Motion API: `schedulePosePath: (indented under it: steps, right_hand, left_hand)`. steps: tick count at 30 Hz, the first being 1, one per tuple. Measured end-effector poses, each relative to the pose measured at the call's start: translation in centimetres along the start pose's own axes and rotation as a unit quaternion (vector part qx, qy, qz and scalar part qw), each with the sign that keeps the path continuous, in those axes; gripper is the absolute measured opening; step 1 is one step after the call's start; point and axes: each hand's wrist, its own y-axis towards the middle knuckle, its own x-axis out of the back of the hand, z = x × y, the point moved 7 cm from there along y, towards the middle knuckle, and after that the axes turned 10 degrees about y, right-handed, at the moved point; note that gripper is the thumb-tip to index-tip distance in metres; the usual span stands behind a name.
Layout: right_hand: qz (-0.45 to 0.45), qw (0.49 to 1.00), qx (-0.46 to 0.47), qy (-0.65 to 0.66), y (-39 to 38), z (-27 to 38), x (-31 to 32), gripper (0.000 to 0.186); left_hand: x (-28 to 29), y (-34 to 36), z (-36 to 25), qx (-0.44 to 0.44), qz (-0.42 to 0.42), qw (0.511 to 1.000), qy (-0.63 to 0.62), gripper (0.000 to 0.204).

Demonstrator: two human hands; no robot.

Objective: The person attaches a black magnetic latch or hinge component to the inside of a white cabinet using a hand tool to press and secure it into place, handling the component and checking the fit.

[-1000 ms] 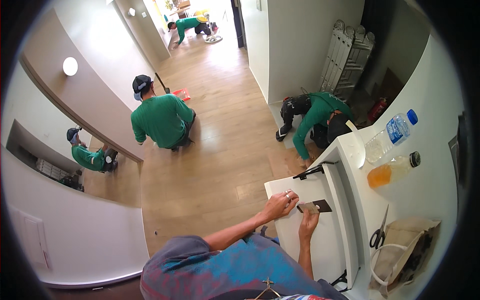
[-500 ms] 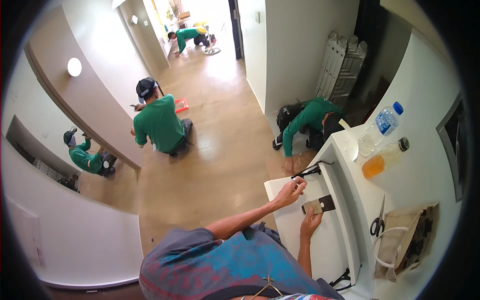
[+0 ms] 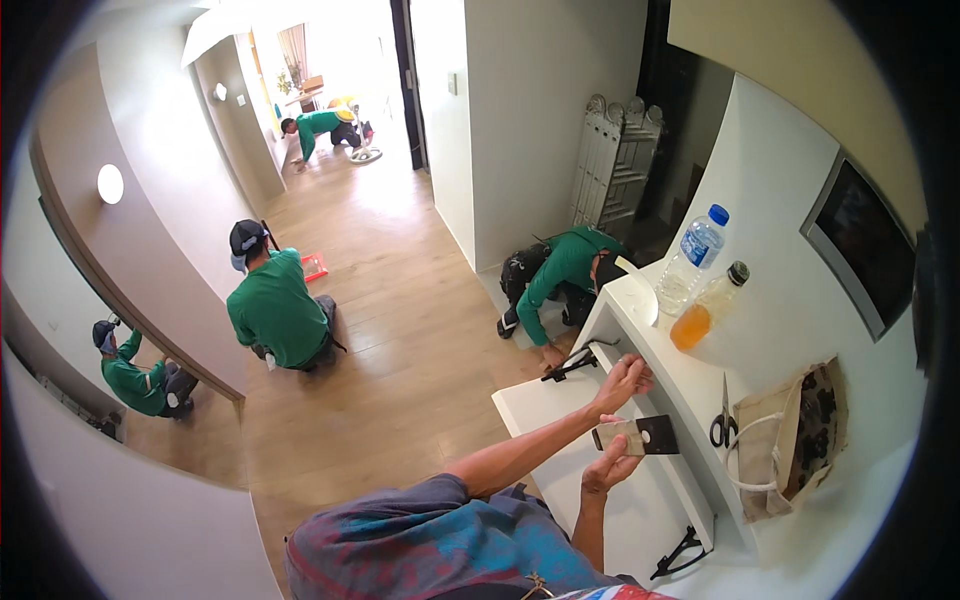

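Note:
My right hand (image 3: 608, 466) grips a flat piece (image 3: 660, 436), dark at one end and tan at the other, with a pale round spot between. Just beyond it, my left hand (image 3: 624, 380) is closed with its fingers curled together; whatever they hold, if anything, is too small to make out. Both hands are above a lowered white flap door (image 3: 530, 408) of a white cabinet. A black folding stay (image 3: 575, 366) joins the flap to the cabinet at its far end, and another black stay (image 3: 682, 552) sits at the near end.
On the cabinet top stand a clear water bottle (image 3: 690, 262) and a bottle of orange liquid (image 3: 708, 310). Scissors (image 3: 722, 425) and a tan bag (image 3: 768, 440) lie nearer. A co-worker (image 3: 568, 278) crouches beyond the flap; another (image 3: 280, 305) kneels left. A folded ladder (image 3: 612, 165) leans behind.
My view has shifted, so the room appears moved left. My left hand has moved from over the flap toward the cabinet's edge. The flat piece stays in my right hand, now tilted differently.

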Motion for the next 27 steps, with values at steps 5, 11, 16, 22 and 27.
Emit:
schedulePosePath:
  steps: [5, 11, 16, 22, 27]
  right_hand:
    - [0.032, 0.999, -0.010, -0.036, 0.3, 0.2, 3.6, 0.032]
    - [-0.085, 0.995, 0.049, -0.005, 0.7, 2.4, 7.7, 0.036]
    - [-0.104, 0.993, 0.049, 0.001, 0.6, 0.6, 10.7, 0.041]
    - [-0.115, 0.991, 0.032, 0.060, 0.6, -0.9, 11.0, 0.034]
    - [-0.034, 0.998, -0.002, 0.055, 0.7, -1.0, 10.0, 0.031]
  left_hand:
    - [-3.2, 0.0, -1.8, 0.018, -0.014, 0.998, -0.055, 0.037]
    - [-3.1, -0.9, -0.9, 0.043, 0.005, 0.986, -0.158, 0.039]
    - [-2.1, -0.6, -0.9, 0.041, -0.010, 0.992, -0.118, 0.048]
    - [-3.2, -0.8, -1.5, 0.066, 0.003, 0.988, -0.142, 0.049]
    - [-3.6, -1.0, -0.1, 0.052, -0.004, 0.980, -0.194, 0.049]
